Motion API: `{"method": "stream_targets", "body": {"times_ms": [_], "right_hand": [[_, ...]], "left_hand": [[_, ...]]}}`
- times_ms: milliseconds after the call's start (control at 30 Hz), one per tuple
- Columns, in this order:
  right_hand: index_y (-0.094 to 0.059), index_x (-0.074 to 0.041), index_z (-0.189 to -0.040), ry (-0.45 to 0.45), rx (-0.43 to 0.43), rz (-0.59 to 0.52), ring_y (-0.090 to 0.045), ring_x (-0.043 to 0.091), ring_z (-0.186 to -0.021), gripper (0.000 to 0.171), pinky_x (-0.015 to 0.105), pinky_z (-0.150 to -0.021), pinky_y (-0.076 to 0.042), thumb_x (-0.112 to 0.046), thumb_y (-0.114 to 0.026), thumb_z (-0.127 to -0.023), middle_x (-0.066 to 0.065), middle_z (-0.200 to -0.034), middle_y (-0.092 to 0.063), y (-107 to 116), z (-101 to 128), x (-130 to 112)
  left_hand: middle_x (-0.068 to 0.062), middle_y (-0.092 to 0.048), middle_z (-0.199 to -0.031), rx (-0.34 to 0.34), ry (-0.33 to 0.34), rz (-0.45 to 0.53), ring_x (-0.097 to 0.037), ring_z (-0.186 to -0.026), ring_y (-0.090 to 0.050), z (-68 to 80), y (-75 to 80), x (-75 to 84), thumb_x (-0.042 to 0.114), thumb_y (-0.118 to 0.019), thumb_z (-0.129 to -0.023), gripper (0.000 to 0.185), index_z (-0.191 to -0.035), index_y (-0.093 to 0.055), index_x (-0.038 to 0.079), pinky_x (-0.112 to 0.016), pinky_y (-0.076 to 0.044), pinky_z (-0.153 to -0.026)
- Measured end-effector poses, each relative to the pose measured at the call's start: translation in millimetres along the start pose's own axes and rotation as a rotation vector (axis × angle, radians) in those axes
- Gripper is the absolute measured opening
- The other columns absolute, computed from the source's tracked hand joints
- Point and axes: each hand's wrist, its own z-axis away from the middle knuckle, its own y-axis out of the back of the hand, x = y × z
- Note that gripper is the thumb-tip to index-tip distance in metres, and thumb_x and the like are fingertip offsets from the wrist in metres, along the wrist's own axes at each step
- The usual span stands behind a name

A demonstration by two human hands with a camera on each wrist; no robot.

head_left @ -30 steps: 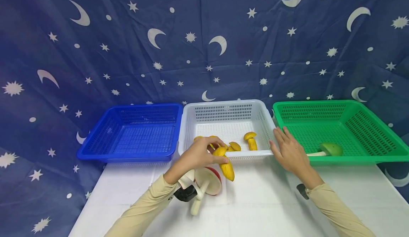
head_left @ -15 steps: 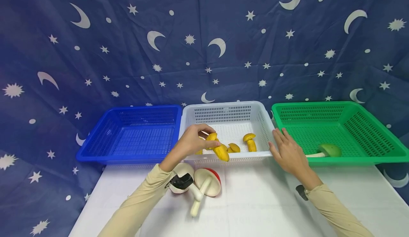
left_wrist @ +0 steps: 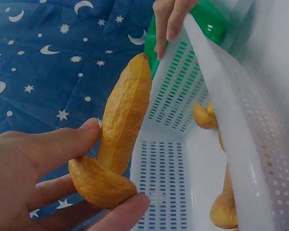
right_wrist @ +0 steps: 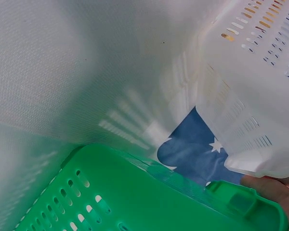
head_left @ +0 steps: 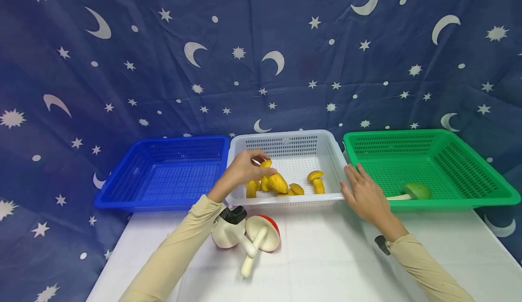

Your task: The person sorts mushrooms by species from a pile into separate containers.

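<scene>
In the head view my left hand [head_left: 246,168] reaches over the front left of the white basket [head_left: 293,144]. It pinches a yellow toy mushroom [head_left: 278,183] between thumb and fingers, held above the basket floor. The left wrist view shows this mushroom [left_wrist: 127,110] with its cap near the fingertips and its stem angled upward. Several yellow mushrooms [head_left: 316,182] lie inside the basket, some partly hidden behind the held one. My right hand [head_left: 367,195] rests with extended fingers on the white basket's right rim, beside the green basket [head_left: 461,201].
A blue basket [head_left: 175,170] stands to the left. One green-capped mushroom [head_left: 418,191] lies in the green basket. On the white table [head_left: 326,247], a red-capped mushroom [head_left: 263,233] and another pale-stemmed mushroom [head_left: 226,237] lie with crossed stems below my left wrist. A starry curtain [head_left: 244,66] hangs behind.
My left hand has carried the yellow mushroom from in front of the white basket's front rim up and over into the basket's left part. The right hand has stayed on the rim.
</scene>
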Motion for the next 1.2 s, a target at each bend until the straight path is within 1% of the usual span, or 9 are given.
{"method": "stream_targets", "body": {"times_ms": [67, 200, 300, 433, 600, 833, 1033, 1133, 1200], "right_hand": [[-0.044, 0.007, -0.136, -0.001, -0.004, -0.002, -0.033, 0.046, -0.131, 0.055, 0.060, -0.102, -0.031, -0.029, -0.050, -0.096, 0.026, -0.139, -0.044, 0.0, 0.0, -0.3], [-0.043, 0.007, -0.136, -0.001, -0.008, -0.005, -0.033, 0.046, -0.131, 0.055, 0.059, -0.102, -0.030, -0.031, -0.047, -0.097, 0.026, -0.139, -0.044, 0.8, 0.0, -0.4], [-0.043, 0.007, -0.136, 0.000, -0.011, -0.002, -0.032, 0.046, -0.132, 0.056, 0.059, -0.103, -0.030, -0.032, -0.046, -0.097, 0.026, -0.139, -0.043, 1.3, -0.3, -0.1], [-0.044, 0.008, -0.136, 0.002, -0.010, 0.006, -0.033, 0.045, -0.132, 0.056, 0.058, -0.103, -0.030, -0.032, -0.047, -0.097, 0.026, -0.139, -0.043, 1.1, -0.5, 0.5], [-0.043, 0.008, -0.136, -0.001, -0.009, 0.013, -0.033, 0.046, -0.132, 0.056, 0.058, -0.103, -0.030, -0.030, -0.049, -0.096, 0.026, -0.139, -0.043, 0.8, -0.2, 0.6], [-0.044, 0.008, -0.136, 0.001, 0.005, 0.018, -0.034, 0.046, -0.131, 0.056, 0.058, -0.102, -0.031, -0.029, -0.052, -0.095, 0.026, -0.138, -0.044, -0.3, 1.1, 0.4], [-0.045, 0.007, -0.136, 0.004, 0.010, 0.014, -0.034, 0.046, -0.131, 0.055, 0.058, -0.101, -0.033, -0.031, -0.049, -0.096, 0.025, -0.138, -0.045, -0.3, 2.1, 2.3], [-0.045, 0.007, -0.135, 0.010, 0.021, 0.007, -0.035, 0.045, -0.131, 0.055, 0.058, -0.101, -0.033, -0.031, -0.049, -0.096, 0.025, -0.138, -0.045, -0.2, 1.2, 3.1], [-0.046, 0.007, -0.135, 0.015, 0.025, 0.002, -0.035, 0.045, -0.131, 0.055, 0.057, -0.101, -0.033, -0.032, -0.049, -0.096, 0.024, -0.138, -0.045, -0.5, 0.4, 2.9]], "left_hand": [[-0.006, -0.065, -0.097, -0.007, 0.016, 0.001, -0.020, -0.083, -0.063, -4.9, -0.8, -1.0, 0.028, -0.081, -0.074, 0.039, -0.105, -0.068, 0.009, -0.028, -0.055, -0.059], [-0.010, -0.063, -0.097, -0.023, 0.044, 0.014, -0.023, -0.073, -0.065, -15.8, -3.4, -2.6, 0.028, -0.080, -0.076, 0.040, -0.108, -0.067, 0.008, -0.028, -0.055, -0.057], [-0.012, -0.062, -0.098, -0.040, 0.053, 0.010, -0.027, -0.068, -0.067, -24.1, -5.7, -2.4, 0.028, -0.079, -0.077, 0.040, -0.110, -0.066, 0.009, -0.028, -0.055, -0.056], [-0.012, -0.061, -0.099, -0.070, 0.062, -0.014, -0.031, -0.073, -0.068, -35.7, -9.7, -1.8, 0.029, -0.078, -0.078, 0.042, -0.113, -0.065, 0.009, -0.028, -0.055, -0.057], [-0.013, -0.061, -0.096, -0.099, 0.079, -0.018, -0.027, -0.072, -0.067, -50.7, -15.3, -0.6, 0.026, -0.078, -0.079, 0.043, -0.114, -0.063, 0.007, -0.027, -0.055, -0.057], [-0.012, -0.062, -0.093, -0.091, 0.087, -0.003, -0.026, -0.073, -0.066, -69.2, -20.2, -3.2, 0.020, -0.077, -0.080, 0.037, -0.111, -0.064, 0.006, -0.027, -0.055, -0.056], [-0.013, -0.061, -0.095, -0.086, 0.139, 0.011, -0.027, -0.075, -0.065, -86.0, -27.9, -10.2, 0.013, -0.077, -0.079, 0.038, -0.113, -0.063, 0.002, -0.031, -0.056, -0.060], [-0.014, -0.062, -0.095, -0.060, 0.157, -0.003, -0.025, -0.075, -0.065, -95.0, -33.2, -15.0, 0.012, -0.077, -0.078, 0.039, -0.113, -0.063, 0.001, -0.032, -0.057, -0.064], [-0.015, -0.061, -0.098, -0.037, 0.169, -0.034, -0.023, -0.073, -0.064, -99.8, -36.3, -18.1, 0.013, -0.078, -0.078, 0.038, -0.112, -0.064, 0.003, -0.032, -0.056, -0.065]]}}
